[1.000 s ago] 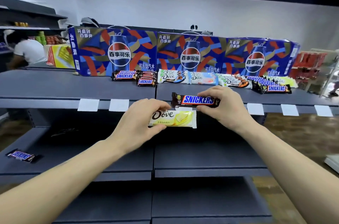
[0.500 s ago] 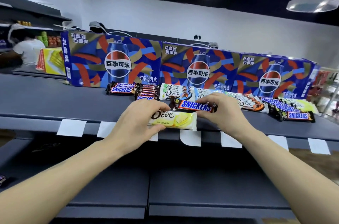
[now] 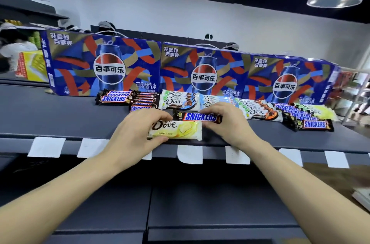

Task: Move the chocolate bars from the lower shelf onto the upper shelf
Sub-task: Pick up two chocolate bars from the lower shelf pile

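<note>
My left hand [image 3: 131, 133] grips a yellow-and-white Dove bar [image 3: 178, 130] by its left end, just above the front part of the dark upper shelf [image 3: 50, 117]. Beside it my right hand [image 3: 226, 123] pinches a brown Snickers bar [image 3: 198, 117] at its right end, slightly further back. A row of Snickers bars [image 3: 118, 98] and Dove bars [image 3: 179, 100] lies behind them on the upper shelf. The lower shelf [image 3: 220, 203] shows dark below my forearms.
Three blue Pepsi cartons [image 3: 104, 63] stand along the back of the upper shelf. White price tags [image 3: 47, 146] hang on its front edge. More bars [image 3: 314, 123] lie at the right. A person in white [image 3: 14, 49] stands at far left.
Both hands rose from in front of the shelf edge to over the upper shelf, carrying the Dove and Snickers bars. The camera view tilted up and closer.
</note>
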Tool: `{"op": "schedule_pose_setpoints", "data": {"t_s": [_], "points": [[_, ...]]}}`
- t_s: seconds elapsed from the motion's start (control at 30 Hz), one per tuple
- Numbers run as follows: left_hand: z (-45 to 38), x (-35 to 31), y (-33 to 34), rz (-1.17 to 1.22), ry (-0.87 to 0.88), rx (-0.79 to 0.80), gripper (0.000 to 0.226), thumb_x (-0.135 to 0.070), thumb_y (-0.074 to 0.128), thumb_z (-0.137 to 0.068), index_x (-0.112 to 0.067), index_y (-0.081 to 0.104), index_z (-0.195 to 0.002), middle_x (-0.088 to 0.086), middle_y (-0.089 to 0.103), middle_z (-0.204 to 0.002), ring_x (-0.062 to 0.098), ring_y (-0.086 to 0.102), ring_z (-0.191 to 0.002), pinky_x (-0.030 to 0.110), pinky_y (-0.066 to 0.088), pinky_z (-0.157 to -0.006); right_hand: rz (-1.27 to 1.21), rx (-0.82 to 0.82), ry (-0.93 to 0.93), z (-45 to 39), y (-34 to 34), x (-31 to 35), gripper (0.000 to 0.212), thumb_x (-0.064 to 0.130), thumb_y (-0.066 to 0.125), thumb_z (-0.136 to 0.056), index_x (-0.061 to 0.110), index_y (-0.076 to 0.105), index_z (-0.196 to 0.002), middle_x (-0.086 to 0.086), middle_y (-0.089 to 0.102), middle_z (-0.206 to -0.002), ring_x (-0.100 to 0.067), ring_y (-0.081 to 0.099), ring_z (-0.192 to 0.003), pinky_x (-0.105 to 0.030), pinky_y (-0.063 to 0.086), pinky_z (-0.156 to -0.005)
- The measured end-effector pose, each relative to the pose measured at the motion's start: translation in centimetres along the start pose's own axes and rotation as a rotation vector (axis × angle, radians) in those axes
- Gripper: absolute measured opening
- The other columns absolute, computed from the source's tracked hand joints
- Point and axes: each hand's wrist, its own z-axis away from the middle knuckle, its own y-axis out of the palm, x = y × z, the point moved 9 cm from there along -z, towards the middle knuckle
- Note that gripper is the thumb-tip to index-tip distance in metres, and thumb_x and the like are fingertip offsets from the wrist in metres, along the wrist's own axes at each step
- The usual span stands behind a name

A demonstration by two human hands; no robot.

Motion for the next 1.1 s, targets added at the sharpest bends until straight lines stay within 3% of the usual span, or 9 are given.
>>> {"op": "schedule_pose_setpoints", "data": {"t_s": [0.47, 0.67, 0.83, 1.1], "points": [[-7.1, -13.7, 10.0, 0.036, 0.062, -0.028, 0.046, -0.024, 0.080, -0.075, -0.031, 0.060, -0.116, -0.022, 0.059, -0.111, -0.002, 0.052, -0.103, 0.023, 0.043, -0.091, 0.035, 0.009, 0.019, 5.6, -10.0, -15.1, 0.029, 0.034, 0.077, -0.079, 0.028, 0.073, -0.107, 0.009, 0.068, -0.103, -0.015, 0.057, -0.102, -0.033, 0.045, -0.088], [-9.4, -20.0, 14.7, 0.041, 0.056, -0.035, 0.045, -0.024, 0.079, -0.076, -0.029, 0.060, -0.116, -0.020, 0.060, -0.111, 0.000, 0.052, -0.104, 0.021, 0.040, -0.091, 0.028, 0.004, 0.014, 8.2, -14.6, -21.7, 0.030, 0.034, 0.079, -0.077, 0.026, 0.074, -0.105, 0.010, 0.068, -0.100, -0.006, 0.058, -0.095, -0.007, 0.036, -0.076], [-10.6, -23.7, 17.4, 0.019, 0.043, -0.004, 0.046, -0.026, 0.080, -0.075, -0.032, 0.059, -0.116, -0.026, 0.057, -0.106, 0.000, 0.052, -0.101, 0.025, 0.044, -0.088, -0.004, -0.008, 0.020, 9.8, -16.5, -25.5, 0.028, 0.036, 0.079, -0.077, 0.026, 0.075, -0.103, 0.010, 0.067, -0.097, -0.012, 0.058, -0.096, -0.032, 0.046, -0.084], [-12.1, -26.8, 19.9, 0.007, 0.051, 0.005, 0.047, -0.024, 0.080, -0.075, -0.032, 0.060, -0.117, -0.022, 0.059, -0.109, -0.002, 0.051, -0.102, 0.017, 0.040, -0.089, 0.003, -0.028, 0.067, 10.7, -17.8, -30.8, 0.029, 0.041, 0.078, -0.076, 0.033, 0.073, -0.104, 0.012, 0.061, -0.107, -0.013, 0.054, -0.108, -0.036, 0.047, -0.091]]}}
